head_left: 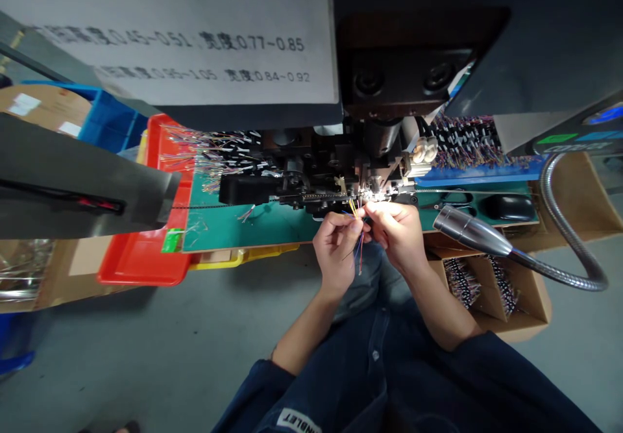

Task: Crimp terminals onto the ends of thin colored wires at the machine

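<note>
My left hand [339, 245] is closed in a pinch on a small bunch of thin coloured wires [361, 251], yellow, red and blue among them. Their upper ends point at the lit working point of a crimping machine [374, 189], while the lower ends hang below my fingers. Right beside it, my right hand [395, 225] pinches at the same spot, thumb and forefinger close to the machine's die. What sits between the right fingertips is too small to make out. A terminal strip [219, 205] runs in from the left toward the die.
A green work surface [263, 228] lies under the machine, with one loose wire bundle [247, 213] on it. Wire bundles are heaped behind. A red tray [141, 264] stands left; a gooseneck lamp [472, 230], black mouse [510, 207] and divided cardboard box [528, 319] are right.
</note>
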Demonstrator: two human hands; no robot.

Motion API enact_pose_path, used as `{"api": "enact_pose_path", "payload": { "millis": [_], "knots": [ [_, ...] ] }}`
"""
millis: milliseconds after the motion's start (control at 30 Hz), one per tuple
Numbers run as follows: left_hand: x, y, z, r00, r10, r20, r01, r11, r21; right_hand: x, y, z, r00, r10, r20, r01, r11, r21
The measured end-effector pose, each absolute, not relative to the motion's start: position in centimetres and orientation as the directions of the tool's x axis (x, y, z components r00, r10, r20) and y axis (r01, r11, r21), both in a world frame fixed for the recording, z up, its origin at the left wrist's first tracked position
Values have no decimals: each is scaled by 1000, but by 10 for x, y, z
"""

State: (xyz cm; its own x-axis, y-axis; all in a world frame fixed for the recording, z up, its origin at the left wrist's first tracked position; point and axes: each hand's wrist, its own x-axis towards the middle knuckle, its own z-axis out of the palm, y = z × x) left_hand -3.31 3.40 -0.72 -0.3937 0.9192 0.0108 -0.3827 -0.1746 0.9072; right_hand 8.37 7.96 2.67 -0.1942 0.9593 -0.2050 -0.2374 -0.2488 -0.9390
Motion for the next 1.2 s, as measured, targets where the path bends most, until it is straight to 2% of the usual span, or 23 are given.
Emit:
{"api": "enact_pose_path", "payload": {
  "millis": [267,400,733,1200],
  "knots": [
    [-32,32,-7,-371,928,-2,-414,-163,895,85,79,48,-206,967,-150,-141,-182,-973],
    [-30,31,-9,-363,932,-2,-417,-161,895,86,78,50,-185,968,-170,-118,-194,-974],
    [-31,33,-5,-417,909,-20,-410,-168,897,82,80,31,-222,952,-209,-302,-271,-914],
    [-33,34,-6,-427,904,-8,-432,-196,880,78,80,34,-194,960,-204,-293,-255,-921]
  ]
}}
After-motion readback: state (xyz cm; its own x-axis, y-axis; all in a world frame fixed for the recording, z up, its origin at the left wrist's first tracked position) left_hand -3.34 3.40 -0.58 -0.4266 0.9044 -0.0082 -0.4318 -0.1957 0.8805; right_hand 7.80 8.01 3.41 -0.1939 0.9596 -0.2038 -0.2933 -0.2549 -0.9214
